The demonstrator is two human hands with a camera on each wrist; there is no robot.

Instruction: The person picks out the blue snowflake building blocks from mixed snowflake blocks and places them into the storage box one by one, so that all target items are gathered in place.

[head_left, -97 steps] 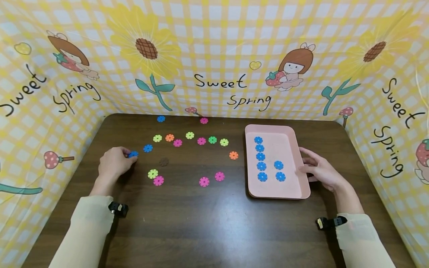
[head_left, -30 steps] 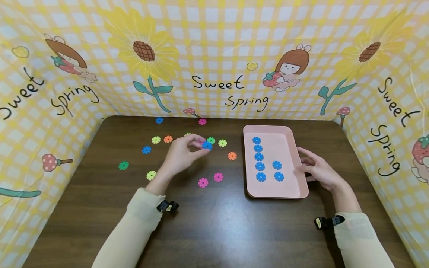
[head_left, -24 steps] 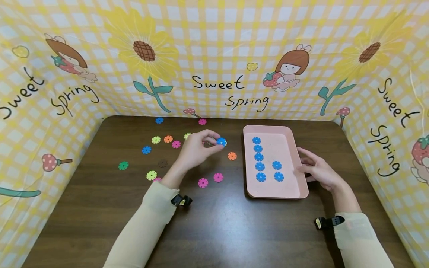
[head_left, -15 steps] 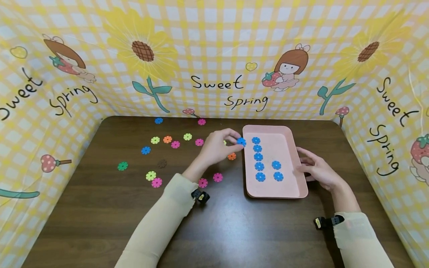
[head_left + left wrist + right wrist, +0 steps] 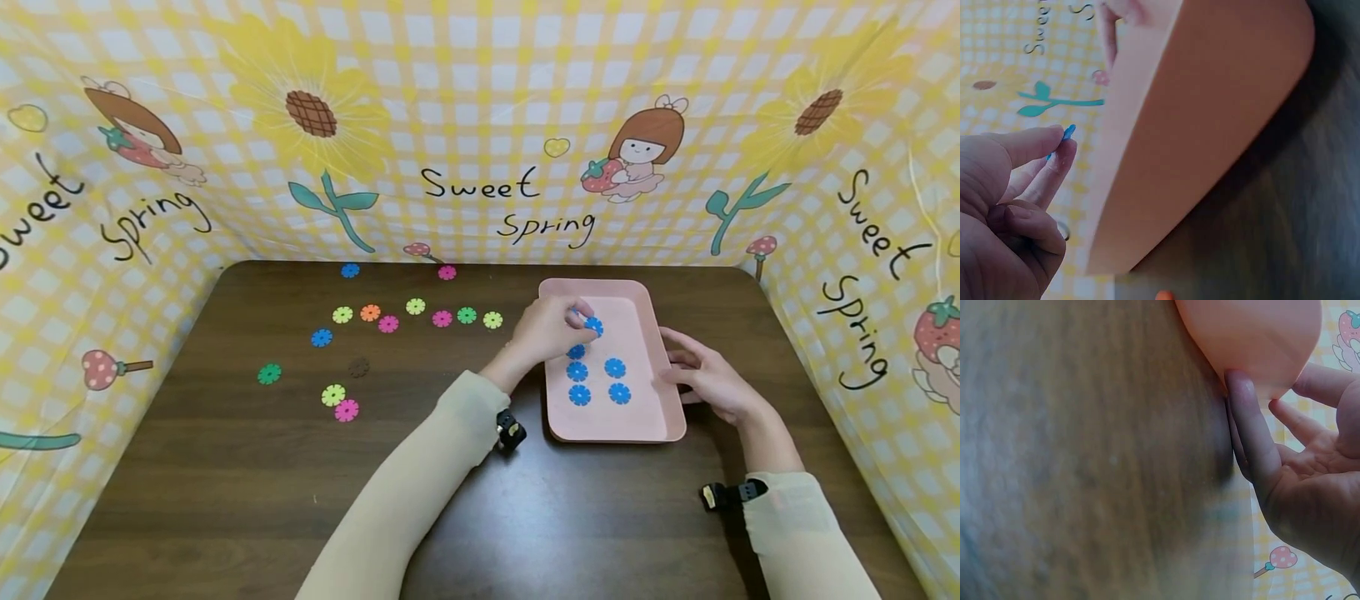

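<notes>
With the left hand [image 5: 546,331], pinched a blue disc [image 5: 593,326] between thumb and fingertips over the pink tray [image 5: 607,426], near other blue discs [image 5: 577,372]. With the right hand [image 5: 711,377], touched the tray's right side with loosely extended fingers. Had multicoloured discs [image 5: 467,315] scattered on the brown table [image 5: 247,467].

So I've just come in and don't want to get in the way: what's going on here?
A person is pinching a blue disc in the left hand over a pink tray, while the right hand touches the tray's right side. More blue discs lie in the tray, some partly hidden by the left hand. Mixed-color discs lie loose on the table, with two blue ones visible among them.
</notes>
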